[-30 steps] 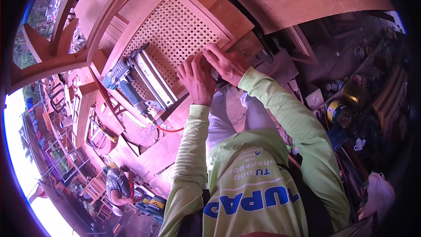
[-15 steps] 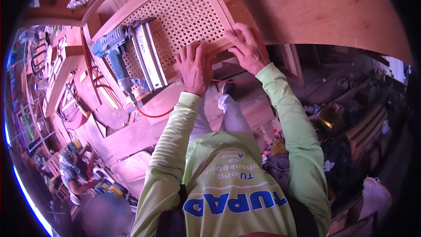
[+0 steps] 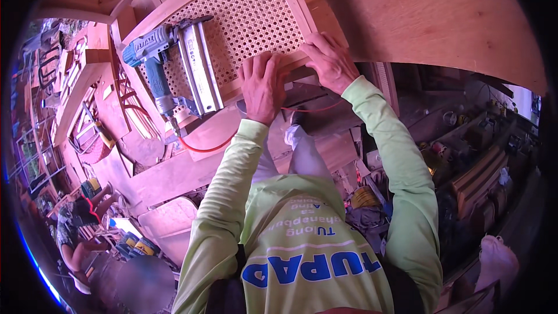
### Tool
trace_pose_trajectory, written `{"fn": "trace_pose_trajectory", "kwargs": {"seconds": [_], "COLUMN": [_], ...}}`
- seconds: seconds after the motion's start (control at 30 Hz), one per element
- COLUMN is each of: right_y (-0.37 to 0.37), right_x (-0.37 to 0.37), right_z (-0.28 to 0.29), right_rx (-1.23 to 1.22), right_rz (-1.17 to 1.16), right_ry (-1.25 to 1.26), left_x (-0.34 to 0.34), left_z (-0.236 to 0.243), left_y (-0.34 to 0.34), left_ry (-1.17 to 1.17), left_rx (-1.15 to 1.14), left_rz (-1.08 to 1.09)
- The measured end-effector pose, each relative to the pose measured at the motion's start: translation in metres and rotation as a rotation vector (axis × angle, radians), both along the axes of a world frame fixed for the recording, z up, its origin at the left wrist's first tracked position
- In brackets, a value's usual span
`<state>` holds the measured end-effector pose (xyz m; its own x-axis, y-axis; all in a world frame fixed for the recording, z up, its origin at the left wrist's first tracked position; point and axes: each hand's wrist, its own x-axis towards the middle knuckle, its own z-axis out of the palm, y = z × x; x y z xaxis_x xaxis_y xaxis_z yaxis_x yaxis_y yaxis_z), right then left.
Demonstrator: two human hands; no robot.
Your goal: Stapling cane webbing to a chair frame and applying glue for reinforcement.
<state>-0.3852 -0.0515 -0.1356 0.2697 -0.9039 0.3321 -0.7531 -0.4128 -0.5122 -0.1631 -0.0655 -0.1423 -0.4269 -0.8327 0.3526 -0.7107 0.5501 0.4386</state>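
Observation:
A wood-framed cane panel (image 3: 244,11) lies in front of me, its woven mesh full of small holes. My left hand (image 3: 263,88) is closed over the panel's near edge, fingertips on top and bent toward the mesh. At the near right corner, my right hand (image 3: 331,63) grips the same frame, its thumb side toward the left hand. The undersides of both hands are hidden. On the panel's left part rests a teal and grey nail gun (image 3: 156,61) with a long silver magazine (image 3: 199,70); neither hand touches it. A red air hose (image 3: 203,149) runs from its handle.
A broad plywood sheet (image 3: 442,17) extends to the right at panel height. Wooden frame parts (image 3: 87,90) and offcuts crowd the left. Lower left, another person (image 3: 78,229) bends near the floor. Tools and cluttered timber (image 3: 479,177) fill the right side below.
Both hands keep hold of the panel's near edge, with only slight shifts of the fingers. The other person at lower left has bent lower and moved left. The whole view has shifted slightly.

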Motion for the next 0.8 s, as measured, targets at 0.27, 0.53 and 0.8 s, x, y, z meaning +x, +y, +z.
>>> {"fn": "trace_pose_trajectory", "kwargs": {"seconds": [0.27,0.53,0.8], "right_y": [-0.003,-0.027,-0.163], "right_x": [-0.002,0.005,0.013], "right_z": [0.0,0.011,0.045], "right_rx": [-0.005,-0.1,-0.306], "right_rz": [-0.023,-0.181,-0.136], "right_ry": [0.157,-0.202,-0.083], "left_x": [-0.005,0.013,0.062], "left_z": [-0.001,0.032,0.118], "left_y": [-0.008,-0.008,-0.193], "left_ry": [0.008,0.105,-0.195], "left_rx": [0.031,0.134,-0.148], "left_rz": [0.002,-0.049,-0.115]}}
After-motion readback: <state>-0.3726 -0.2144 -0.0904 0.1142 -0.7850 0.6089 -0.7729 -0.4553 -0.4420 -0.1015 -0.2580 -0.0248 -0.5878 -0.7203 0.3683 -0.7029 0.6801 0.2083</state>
